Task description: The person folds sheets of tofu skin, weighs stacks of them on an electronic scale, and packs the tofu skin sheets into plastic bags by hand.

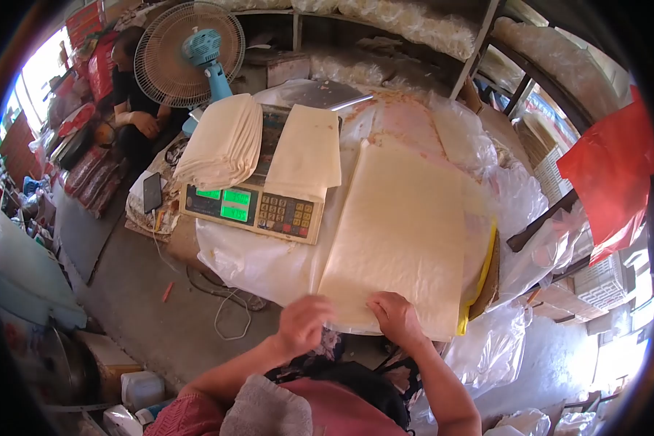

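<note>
A large stack of thin, pale yellow sheets lies flat on the plastic-covered table. My right hand is on the near edge of the top sheet, its fingers curled and pressed together; what they pinch is too small to make out. Beside the near left corner of the stack is my left hand, blurred, so its fingers cannot be read clearly. Left of the stack stands a scale with green lit displays. On the scale rest a thick folded bundle of sheets and a thinner folded piece.
A fan stands behind the scale. A phone with a cable lies at the table's left end. At the far left sits another person. Shelves with bagged goods line the back; a red plastic bag hangs at right.
</note>
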The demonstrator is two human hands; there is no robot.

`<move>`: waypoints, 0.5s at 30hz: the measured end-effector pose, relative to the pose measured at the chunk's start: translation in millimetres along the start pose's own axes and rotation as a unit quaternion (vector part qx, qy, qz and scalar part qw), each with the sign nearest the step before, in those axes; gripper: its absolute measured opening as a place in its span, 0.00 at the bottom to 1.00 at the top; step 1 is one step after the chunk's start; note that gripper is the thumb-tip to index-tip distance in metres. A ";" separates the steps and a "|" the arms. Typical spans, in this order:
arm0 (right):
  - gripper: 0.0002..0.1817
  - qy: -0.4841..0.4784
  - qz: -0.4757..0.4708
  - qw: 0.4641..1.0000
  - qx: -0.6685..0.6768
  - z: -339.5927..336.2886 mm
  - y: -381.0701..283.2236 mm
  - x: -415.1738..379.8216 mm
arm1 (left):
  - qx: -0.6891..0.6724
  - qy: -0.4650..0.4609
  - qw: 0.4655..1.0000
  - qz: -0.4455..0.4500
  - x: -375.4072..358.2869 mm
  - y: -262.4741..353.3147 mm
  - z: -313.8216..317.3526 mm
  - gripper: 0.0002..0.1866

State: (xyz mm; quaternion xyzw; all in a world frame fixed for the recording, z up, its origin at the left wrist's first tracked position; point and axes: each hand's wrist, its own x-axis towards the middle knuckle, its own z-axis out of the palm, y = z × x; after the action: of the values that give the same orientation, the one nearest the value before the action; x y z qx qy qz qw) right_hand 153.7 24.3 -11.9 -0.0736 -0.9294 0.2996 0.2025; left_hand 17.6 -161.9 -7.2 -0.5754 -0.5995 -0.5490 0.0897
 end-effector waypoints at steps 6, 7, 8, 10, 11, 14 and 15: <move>0.08 0.056 0.250 0.958 0.130 -0.4 13.2 10.5 | 0.104 -0.202 0.974 -0.016 -1.3 -5.6 45.1 0.13; 0.08 0.059 0.261 0.959 0.099 -3.8 22.7 13.3 | 0.165 -0.224 0.958 -0.074 -0.8 -9.1 50.6 0.16; 0.08 0.062 0.271 0.958 0.068 -11.9 31.3 15.9 | 0.164 -0.224 0.958 -0.070 -3.1 -13.3 54.0 0.16; 0.08 0.150 0.242 0.959 -0.010 -50.7 45.0 31.9 | 0.219 -0.260 0.939 -0.051 -8.9 -19.6 59.9 0.21; 0.07 0.216 0.230 0.948 -0.037 -80.3 29.5 45.9 | 0.219 -0.258 0.940 -0.046 -10.3 -21.8 61.6 0.21; 0.05 0.364 0.018 0.923 -0.119 -156.8 -52.3 70.3 | 0.208 -0.265 0.940 -0.057 -14.1 -24.1 61.2 0.23; 0.05 0.367 0.017 0.922 -0.121 -160.2 -64.5 68.0 | 0.203 -0.266 0.940 -0.058 -14.0 -23.9 61.7 0.23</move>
State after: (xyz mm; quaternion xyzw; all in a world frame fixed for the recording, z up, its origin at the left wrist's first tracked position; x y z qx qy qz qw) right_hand 158.4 74.1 166.9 -0.2181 -0.8174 0.1405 0.5143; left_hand 35.5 -116.8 -54.3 -0.6343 -0.7327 -0.2465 0.0101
